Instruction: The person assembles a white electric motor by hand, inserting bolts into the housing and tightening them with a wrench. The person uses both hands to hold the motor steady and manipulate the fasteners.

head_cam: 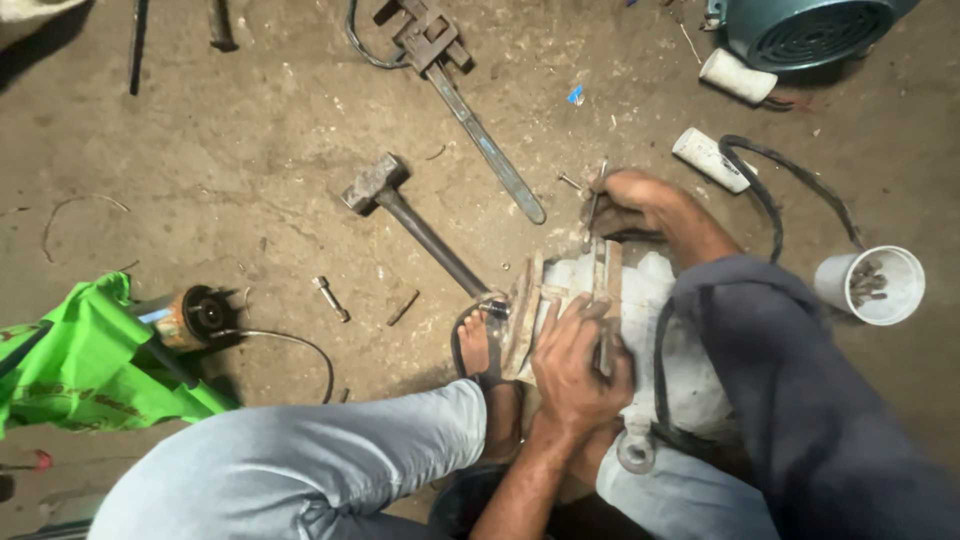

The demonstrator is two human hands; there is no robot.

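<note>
In the lower middle of the frame, the grey metal housing (640, 300) lies on the floor; it looks heavy, stiff. The left hand (578, 365) grips its rusty flange (522, 315), the firmest hold; the right hand (630, 203) pinches a thin rod (593, 212).

Left hand (578, 368) near centre, palm down, fingers curled shut in grip, forearm rising from near edge. Right hand (628, 203) farther off, slightly right, fingers pinched closed, dark-sleeved arm reaching in from near right.
</note>
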